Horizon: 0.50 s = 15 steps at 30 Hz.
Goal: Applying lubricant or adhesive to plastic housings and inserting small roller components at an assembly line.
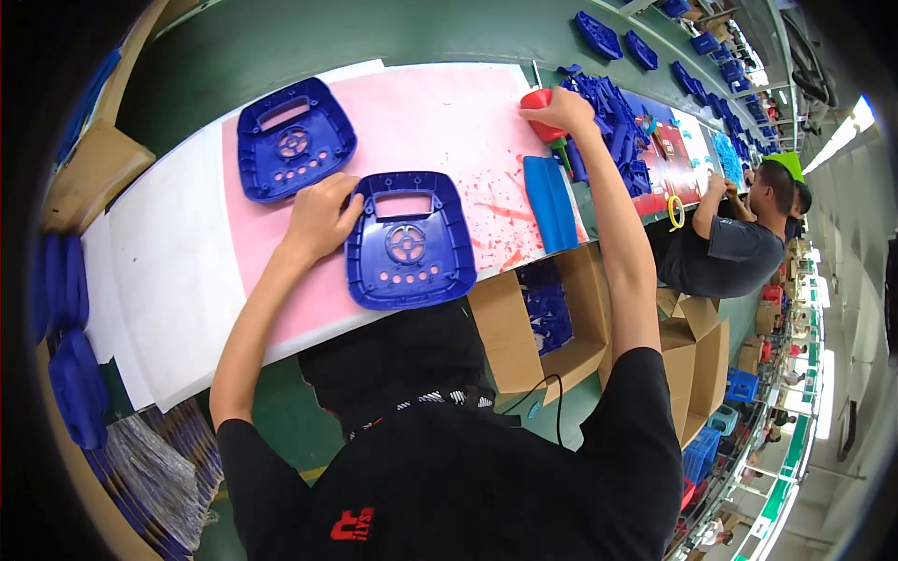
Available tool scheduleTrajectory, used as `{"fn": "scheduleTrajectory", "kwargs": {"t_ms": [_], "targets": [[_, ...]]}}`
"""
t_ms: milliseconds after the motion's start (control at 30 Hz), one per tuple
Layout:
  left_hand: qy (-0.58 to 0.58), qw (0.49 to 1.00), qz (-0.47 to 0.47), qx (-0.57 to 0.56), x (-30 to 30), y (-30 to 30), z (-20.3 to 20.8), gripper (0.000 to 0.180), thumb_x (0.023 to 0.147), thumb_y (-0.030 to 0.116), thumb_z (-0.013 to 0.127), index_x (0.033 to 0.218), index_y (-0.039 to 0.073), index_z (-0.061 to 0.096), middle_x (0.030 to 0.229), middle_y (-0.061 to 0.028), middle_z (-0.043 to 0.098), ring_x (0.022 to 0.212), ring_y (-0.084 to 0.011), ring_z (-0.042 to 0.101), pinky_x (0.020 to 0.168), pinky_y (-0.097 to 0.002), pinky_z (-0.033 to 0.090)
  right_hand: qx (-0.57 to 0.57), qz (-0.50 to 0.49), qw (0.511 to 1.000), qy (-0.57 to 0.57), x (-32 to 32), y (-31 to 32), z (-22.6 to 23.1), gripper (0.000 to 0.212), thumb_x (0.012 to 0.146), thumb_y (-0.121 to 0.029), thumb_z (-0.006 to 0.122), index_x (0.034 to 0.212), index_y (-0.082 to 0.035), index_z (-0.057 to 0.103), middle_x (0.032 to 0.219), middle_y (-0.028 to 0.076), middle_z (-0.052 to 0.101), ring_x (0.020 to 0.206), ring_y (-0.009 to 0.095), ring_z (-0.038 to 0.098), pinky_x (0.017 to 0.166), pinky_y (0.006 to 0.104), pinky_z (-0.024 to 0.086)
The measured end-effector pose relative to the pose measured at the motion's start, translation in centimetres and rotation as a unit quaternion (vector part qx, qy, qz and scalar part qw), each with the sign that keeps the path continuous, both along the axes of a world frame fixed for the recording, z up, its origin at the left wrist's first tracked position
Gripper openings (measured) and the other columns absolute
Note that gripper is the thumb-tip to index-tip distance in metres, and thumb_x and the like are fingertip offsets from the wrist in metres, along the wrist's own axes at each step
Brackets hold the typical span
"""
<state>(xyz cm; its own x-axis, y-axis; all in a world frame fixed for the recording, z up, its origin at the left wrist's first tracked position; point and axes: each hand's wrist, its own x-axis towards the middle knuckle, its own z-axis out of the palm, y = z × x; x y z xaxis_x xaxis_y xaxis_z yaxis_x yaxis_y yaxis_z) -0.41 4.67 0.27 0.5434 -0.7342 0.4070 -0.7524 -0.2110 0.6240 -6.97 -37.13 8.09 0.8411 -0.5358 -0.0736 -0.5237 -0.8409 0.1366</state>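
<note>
My left hand [323, 217] is at the left edge of a blue plastic housing [410, 290], its thumb and fingers closed on the rim. This housing lies with its ribbed inside up, showing a rectangular window, a round grille and a row of small holes. A second, matching blue housing [260, 168] lies farther left and farther back, apart from the first. Stretched out to the far right, my right hand [568, 112] is closed on a red rounded object [536, 101], whose kind I cannot make out. A blue folded sheet [549, 203] lies below that hand.
Pink sheeting [412, 117] with red smears covers the table. Blue plastic parts [608, 117] are heaped at right. An open cardboard box [505, 327] holding blue pieces stands against the near edge. Blue parts [75, 388] stand at far left. A co-worker [730, 238] sits at right.
</note>
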Motion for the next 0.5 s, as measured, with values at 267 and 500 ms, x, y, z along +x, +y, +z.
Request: {"fn": "scheduleTrajectory", "kwargs": {"t_ms": [267,500], "targets": [[0.039,0.999,0.007,-0.011,-0.4,-0.2,0.2,0.022,0.085,0.012,0.059,0.098,-0.004,0.064,0.081,-0.0195,0.062,0.069,-0.0351,0.060,0.063,-0.0405,0.046,-0.005,-0.005,1.000,-0.020,0.4,-2.1,-0.6,0.073,0.066,-0.061,0.068,0.099,0.004,0.067,0.094,0.021,0.070,0.086,0.033,0.070,0.074,0.0399,0.055],[0.030,0.999,0.008,-0.018,-0.7,0.4,-0.3,0.021,0.085,0.013,0.060,0.097,-0.004,0.063,0.078,-0.0201,0.061,0.064,-0.0336,0.058,0.059,-0.0397,0.044,0.435,-0.001,0.868,-0.239,-3.0,-1.1,9.4,0.067,0.075,-0.051,0.077,0.110,0.004,0.062,0.101,0.014,0.068,0.086,0.022,0.068,0.074,0.0316,0.055]]}}
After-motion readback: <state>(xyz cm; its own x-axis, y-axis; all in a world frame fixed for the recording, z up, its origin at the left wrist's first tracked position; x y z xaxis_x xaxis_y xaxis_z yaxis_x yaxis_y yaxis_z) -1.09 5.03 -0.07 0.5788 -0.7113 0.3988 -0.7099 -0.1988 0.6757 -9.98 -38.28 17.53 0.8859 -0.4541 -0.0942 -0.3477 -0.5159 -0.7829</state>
